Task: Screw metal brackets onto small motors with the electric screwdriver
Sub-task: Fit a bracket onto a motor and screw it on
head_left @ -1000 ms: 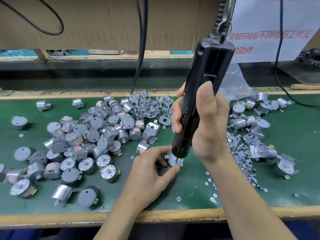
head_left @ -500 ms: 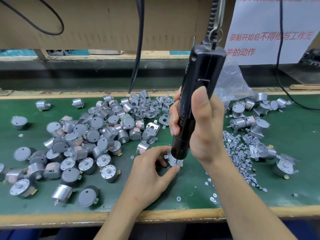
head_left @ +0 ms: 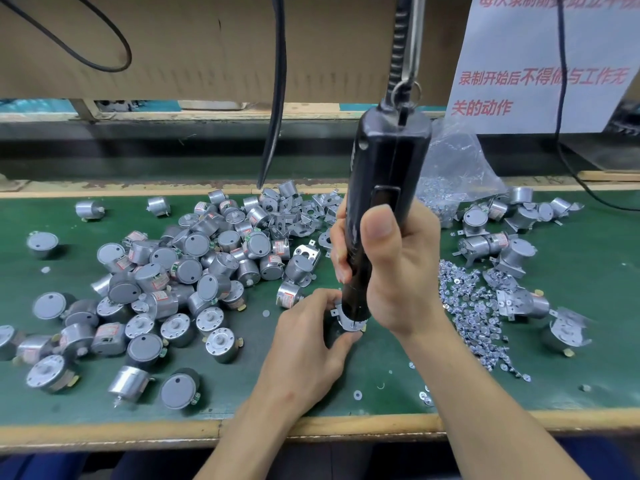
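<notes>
My right hand [head_left: 388,268] grips the black electric screwdriver [head_left: 381,188], which stands almost upright with its tip down on a metal bracket [head_left: 348,320]. That bracket lies on top of a small motor, mostly hidden, which my left hand [head_left: 308,344] pinches between thumb and fingers on the green mat [head_left: 381,362]. A big pile of loose silver motors [head_left: 194,268] lies to the left. Loose brackets [head_left: 304,216] are heaped behind the screwdriver. A spread of small screws [head_left: 474,306] lies to the right of my right hand.
Several motors with brackets fitted [head_left: 512,258] lie at the right. A clear plastic bag [head_left: 453,178] of small parts sits behind them. A black cable [head_left: 275,98] hangs down at centre. The bench's wooden front edge [head_left: 138,431] runs below my arms.
The screwdriver has swung from tilted to nearly upright, its top moving left and closer, while its tip stays on the bracket. My left hand keeps the same hold.
</notes>
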Demonstrator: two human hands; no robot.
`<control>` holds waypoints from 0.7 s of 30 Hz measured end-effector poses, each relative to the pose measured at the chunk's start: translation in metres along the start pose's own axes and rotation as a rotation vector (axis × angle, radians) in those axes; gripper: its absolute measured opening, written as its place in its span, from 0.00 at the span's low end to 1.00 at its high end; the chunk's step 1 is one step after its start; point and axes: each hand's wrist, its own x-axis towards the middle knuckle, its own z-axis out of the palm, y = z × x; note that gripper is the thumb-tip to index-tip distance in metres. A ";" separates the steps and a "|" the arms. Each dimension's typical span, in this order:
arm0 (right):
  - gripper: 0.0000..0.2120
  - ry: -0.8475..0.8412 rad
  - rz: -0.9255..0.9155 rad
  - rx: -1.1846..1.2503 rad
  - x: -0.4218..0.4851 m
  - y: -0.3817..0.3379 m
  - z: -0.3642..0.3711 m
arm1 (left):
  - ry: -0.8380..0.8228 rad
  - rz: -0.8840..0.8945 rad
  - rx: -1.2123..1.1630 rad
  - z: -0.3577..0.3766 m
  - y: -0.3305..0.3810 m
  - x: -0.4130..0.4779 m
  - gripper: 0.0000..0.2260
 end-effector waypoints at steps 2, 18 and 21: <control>0.35 -0.002 0.002 0.015 0.000 0.000 -0.001 | 0.000 -0.008 0.011 0.000 0.001 0.000 0.14; 0.40 -0.082 0.082 0.099 0.008 -0.002 -0.008 | -0.015 -0.053 0.055 0.005 -0.003 -0.003 0.17; 0.40 -0.138 0.105 0.111 0.021 -0.013 -0.016 | -0.010 -0.057 0.048 0.006 -0.004 -0.004 0.17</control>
